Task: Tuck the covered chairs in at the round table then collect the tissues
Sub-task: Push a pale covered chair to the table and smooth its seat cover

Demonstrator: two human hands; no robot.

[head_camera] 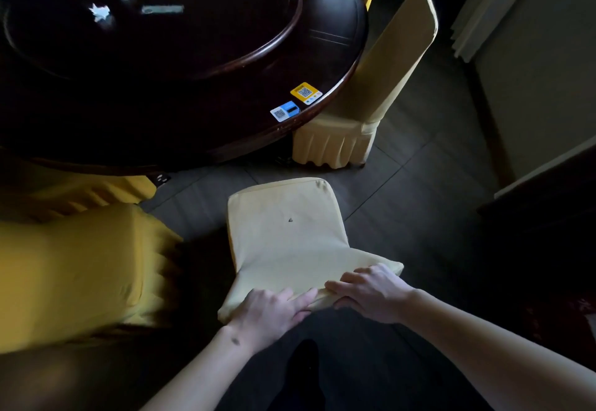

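A pale yellow covered chair (pixel 283 230) stands in front of me, a gap of floor away from the dark round table (pixel 161 104). My left hand (pixel 274 309) and my right hand (pixel 371 291) both grip the top edge of its backrest, fingers curled over the cloth. A second pale covered chair (pixel 377 88) is pushed in at the table's right side. A brighter yellow covered chair (pixel 74 278) stands at my left, its seat partly under the table. No tissues show clearly; small bright shapes (pixel 100 12) sit on the table's turntable.
Two QR-code stickers (pixel 295 102) lie near the table's edge. Dark tiled floor (pixel 419 201) lies open to the right of the chair. A wall with a pale curtain (pixel 477 14) and a dark cabinet (pixel 548 191) border the right side.
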